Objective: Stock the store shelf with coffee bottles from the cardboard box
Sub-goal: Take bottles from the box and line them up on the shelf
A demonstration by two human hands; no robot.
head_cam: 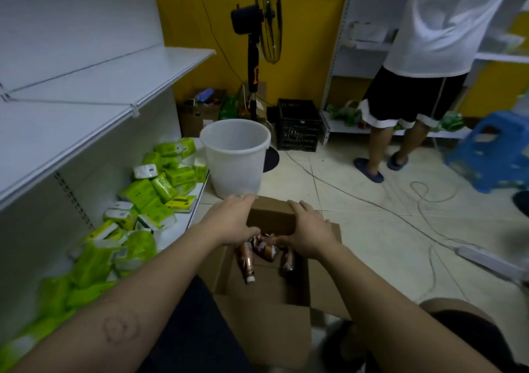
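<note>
**Currently: far flap held back, bottles not yet lifted**

Low in the centre of the frame, the cardboard box [266, 324] is seen open on the floor. Its far flap [272, 215] is gripped from both sides. The left hand [229, 223] and the right hand [309, 229] are each closed on it, with fingers hooked over the top edge and thumbs on the inner face. The coffee bottles [266, 248] are lying loose on the bottom of the box, just below the thumbs, and none has been taken up yet. The store shelf [86, 92] to be stocked is seen at the left of the frame.

For the step to be done well, the flap should be folded fully outward and creased so that it cannot spring back. One hand should then be freed for a bottle, which is best taken round the body rather than the cap.

Counted: one box, two hands and three bottles clearly made out, with a possible fourth hidden under the right hand. One white bucket [236, 155], one black crate [299, 123] and one blue stool [492, 149] are also seen. The green packs [160, 183] at lower left are too heaped to be counted.
</note>
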